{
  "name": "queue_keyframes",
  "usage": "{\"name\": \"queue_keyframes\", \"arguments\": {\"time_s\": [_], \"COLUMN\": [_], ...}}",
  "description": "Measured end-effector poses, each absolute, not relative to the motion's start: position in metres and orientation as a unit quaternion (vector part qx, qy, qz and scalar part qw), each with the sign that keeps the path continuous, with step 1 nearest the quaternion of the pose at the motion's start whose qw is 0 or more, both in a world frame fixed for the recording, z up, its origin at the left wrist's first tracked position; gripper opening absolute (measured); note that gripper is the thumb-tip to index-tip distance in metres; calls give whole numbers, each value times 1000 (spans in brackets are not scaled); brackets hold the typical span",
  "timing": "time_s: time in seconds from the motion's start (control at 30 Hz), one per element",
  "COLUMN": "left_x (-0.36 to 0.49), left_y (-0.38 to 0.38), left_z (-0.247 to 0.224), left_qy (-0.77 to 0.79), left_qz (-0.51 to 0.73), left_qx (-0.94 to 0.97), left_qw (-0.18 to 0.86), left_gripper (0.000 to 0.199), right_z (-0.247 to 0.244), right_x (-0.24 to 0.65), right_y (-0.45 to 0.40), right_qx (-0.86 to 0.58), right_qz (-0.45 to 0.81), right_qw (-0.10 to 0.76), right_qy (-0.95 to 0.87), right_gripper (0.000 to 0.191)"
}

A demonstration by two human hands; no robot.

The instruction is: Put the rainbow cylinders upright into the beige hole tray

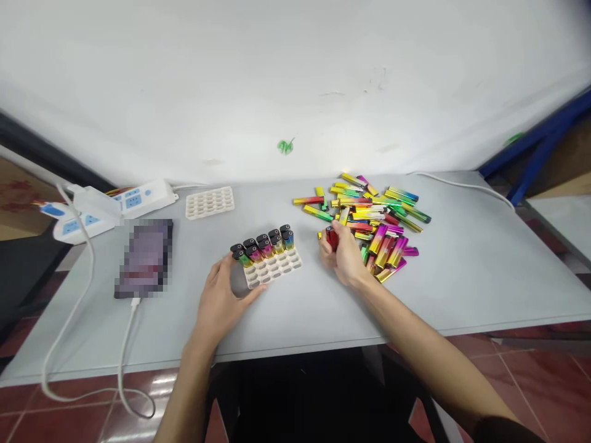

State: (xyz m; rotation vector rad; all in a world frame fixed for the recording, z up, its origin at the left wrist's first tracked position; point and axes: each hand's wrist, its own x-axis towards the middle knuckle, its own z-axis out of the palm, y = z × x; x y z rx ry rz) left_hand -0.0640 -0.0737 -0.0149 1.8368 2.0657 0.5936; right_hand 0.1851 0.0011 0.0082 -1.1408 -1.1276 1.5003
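A white tray with rows of oval slots (273, 271) lies on the table, and several shiny lighters (265, 246) with black tops stand upright in its far rows. Around the tray's left end curls my left hand (222, 299), thumb along the near edge and fingers beside the leftmost lighters. To the right, my right hand (345, 253) is closed on a red lighter (331, 237), its dark end pointing up; the fingers hide most of it. Just beyond that hand spreads a loose pile of metallic lighters (388, 246) in yellow, green, red, purple and blue, lying in many directions.
A second white slotted tray (210, 203) lies at the back left. Power strips (133, 200), a pixelated phone-like device (144, 258) and a white cable (92, 258) occupy the left side. A white wall (277, 92) rises behind the grey table (462, 264). Another cable (462, 183) runs back right.
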Motion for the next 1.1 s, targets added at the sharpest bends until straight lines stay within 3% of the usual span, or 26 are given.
{"name": "queue_keyframes", "arguments": {"time_s": [0.13, 0.5, 0.63, 0.83, 1.1], "left_x": [-65, -66, -67, -62, -49], "left_y": [-73, -72, -72, -70, -73], "left_z": [-16, -19, -20, -18, -28], "left_qy": [717, 702, 689, 694, 677], "left_qz": [208, 213, 227, 199, 226], "left_qx": [647, 665, 677, 682, 696], "left_qw": [154, 139, 126, 117, 80], "left_gripper": [78, 78, 75, 75, 79], "right_z": [9, -1, -1, 9, 7], "right_x": [185, 185, 185, 188, 162], "right_y": [1, 0, -1, -6, -16], "right_qx": [-464, -459, -429, -404, -336], "right_qz": [651, 625, 550, 406, 408], "right_qw": [462, 479, 513, 454, 452], "right_qy": [-382, -411, -500, -682, -719], "right_gripper": [66, 59, 52, 26, 22]}}
